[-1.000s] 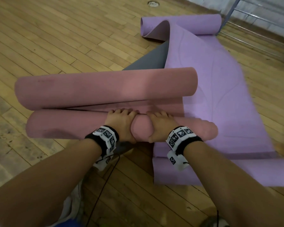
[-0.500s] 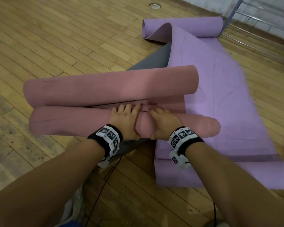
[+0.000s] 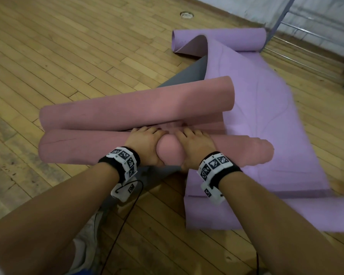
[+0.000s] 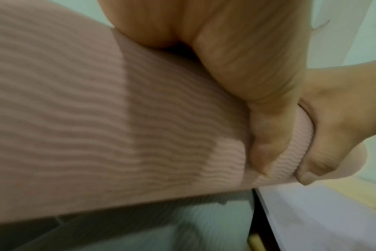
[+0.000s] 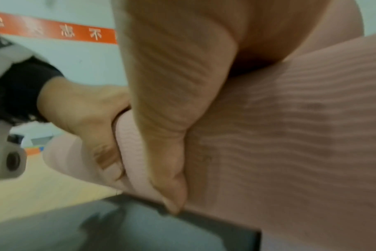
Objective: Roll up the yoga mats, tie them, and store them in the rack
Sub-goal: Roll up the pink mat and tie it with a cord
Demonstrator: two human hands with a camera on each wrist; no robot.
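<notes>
1. Left hand (image 3: pixel 145 147) and right hand (image 3: pixel 195 148) each grip the near roll of the pink mat (image 3: pixel 83 149), thumbs underneath, as before.
2. The roll lies closer against the mat's far curl than a second ago.
3. Purple mat (image 3: pixel 262 108) lies beneath on the floor (image 3: pixel 58 56), rack (image 3: pixel 298 26) beyond.

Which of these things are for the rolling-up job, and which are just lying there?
For the job:
pink mat, gripped by left hand and right hand
purple mat
grey mat
metal rack

Just there:
floor socket
black cable
</notes>
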